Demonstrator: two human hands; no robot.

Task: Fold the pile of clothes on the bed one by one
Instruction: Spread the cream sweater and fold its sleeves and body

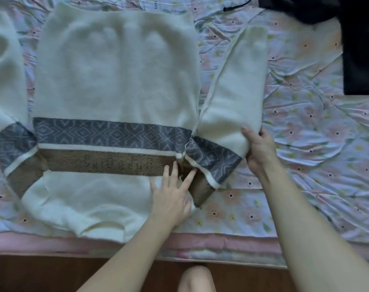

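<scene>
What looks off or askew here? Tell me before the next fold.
The sweater lies flat, but it seems inside out: raw seams and loose threads show at the right armpit. The left hand presses there; the right hand grips the right sleeve. Otherwise only the sheet is wrinkled.

A single head-worn wide-angle view looks steeply down, close over the bed's (pixel 306 127) near edge, facing its far side.

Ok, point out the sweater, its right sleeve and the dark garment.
sweater (pixel 116 76): head view, cream body panel.
right sleeve (pixel 238 91): head view, cream middle part.
dark garment (pixel 360 60): head view, lower black part.
</scene>
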